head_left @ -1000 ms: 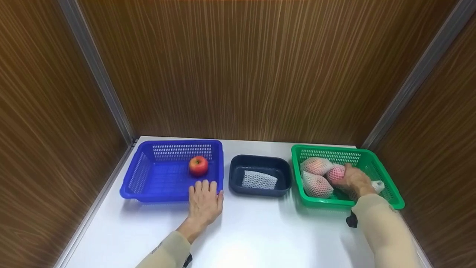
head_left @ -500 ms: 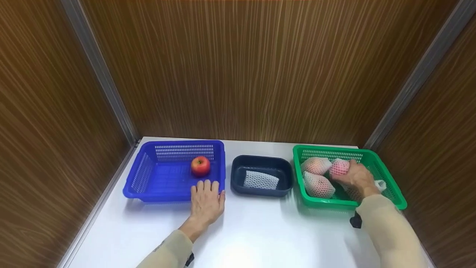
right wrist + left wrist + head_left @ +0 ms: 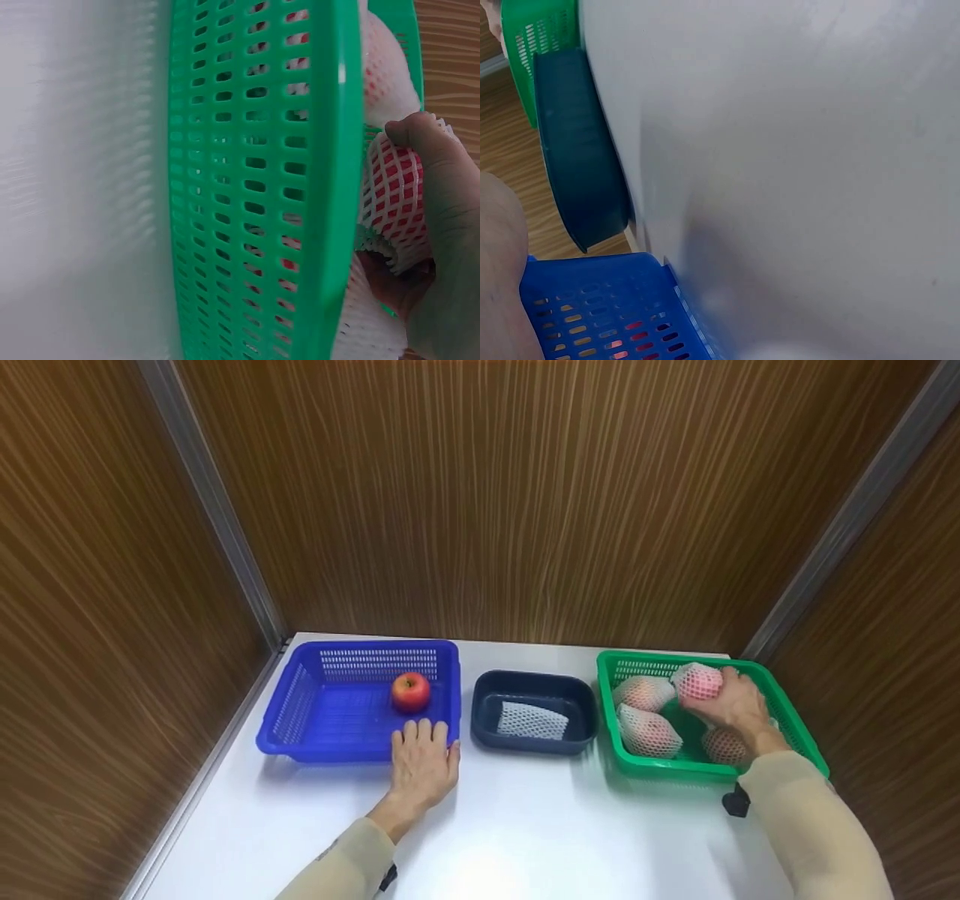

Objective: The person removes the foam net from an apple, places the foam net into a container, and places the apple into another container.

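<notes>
A red apple [image 3: 411, 693] sits in the blue basket [image 3: 322, 751] on the bench [image 3: 525, 817]; the left hand [image 3: 423, 765] rests over its near rim, fingers extended, grip loose. Next, a dark tray [image 3: 531, 745] with white netting [image 3: 532, 721]. Rightmost, at the green basket [image 3: 664, 768] of netted fruits [image 3: 649, 733], the right hand [image 3: 731, 706] holds a pinkish netted fruit [image 3: 699, 682].

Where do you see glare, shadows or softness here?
Head view: strong glare on the white table near the bottom edge, soft shadow in front of the blue basket; left wrist view: bluish shadow beside that basket; right wrist view: a glint on the green basket's rim, mottled shadow on the table, and the right hand looks dim.
</notes>
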`<state>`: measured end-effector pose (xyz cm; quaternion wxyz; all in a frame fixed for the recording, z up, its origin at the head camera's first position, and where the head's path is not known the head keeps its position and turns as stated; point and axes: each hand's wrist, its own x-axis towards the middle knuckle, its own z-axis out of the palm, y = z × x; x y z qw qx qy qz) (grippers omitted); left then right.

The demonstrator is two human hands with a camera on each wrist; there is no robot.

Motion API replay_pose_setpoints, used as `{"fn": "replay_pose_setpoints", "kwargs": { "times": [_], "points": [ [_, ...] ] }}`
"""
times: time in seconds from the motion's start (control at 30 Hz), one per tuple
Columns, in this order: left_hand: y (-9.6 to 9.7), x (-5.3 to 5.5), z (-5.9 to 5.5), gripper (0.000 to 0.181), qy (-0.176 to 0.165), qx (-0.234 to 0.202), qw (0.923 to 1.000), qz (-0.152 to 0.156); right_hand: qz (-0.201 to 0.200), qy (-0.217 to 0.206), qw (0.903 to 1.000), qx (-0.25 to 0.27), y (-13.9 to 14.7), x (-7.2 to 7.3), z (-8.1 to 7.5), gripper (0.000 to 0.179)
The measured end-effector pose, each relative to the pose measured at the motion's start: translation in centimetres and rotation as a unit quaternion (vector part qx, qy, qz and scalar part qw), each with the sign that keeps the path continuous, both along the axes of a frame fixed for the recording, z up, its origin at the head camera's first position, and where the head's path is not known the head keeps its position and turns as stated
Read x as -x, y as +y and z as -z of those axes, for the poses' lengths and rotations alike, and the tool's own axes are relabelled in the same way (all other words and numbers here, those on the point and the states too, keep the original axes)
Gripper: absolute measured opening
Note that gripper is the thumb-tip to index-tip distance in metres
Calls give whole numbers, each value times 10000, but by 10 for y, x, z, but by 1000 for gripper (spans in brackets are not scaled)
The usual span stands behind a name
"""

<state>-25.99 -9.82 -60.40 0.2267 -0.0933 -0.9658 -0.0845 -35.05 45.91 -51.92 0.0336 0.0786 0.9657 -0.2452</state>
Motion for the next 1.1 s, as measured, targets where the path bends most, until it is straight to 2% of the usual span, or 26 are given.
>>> {"fn": "replay_pose_setpoints", "kwargs": {
  "times": [0.17, 0.4, 0.67, 0.97, 1.1],
  "points": [
    [0, 0, 0, 33, 44, 10, 10000, -8, -81, 208, 9997, -43, -2, -2, -9, 126],
    [0, 1, 2, 33, 196, 34, 9998, 8, -293, 565, 9973, -355, -9, -2, -18, 118],
    [1, 1, 1, 33, 58, 78, 9999, -55, -338, 623, 9974, -99, -23, -6, -24, 114],
    [1, 0, 0, 33, -57, 62, 10000, -39, -672, 851, 9941, 15, -44, -7, -31, 98],
    [1, 0, -1, 32, -51, 49, 10000, -28, -779, 892, 9929, 71, -54, -10, -35, 98]
  ]
}}
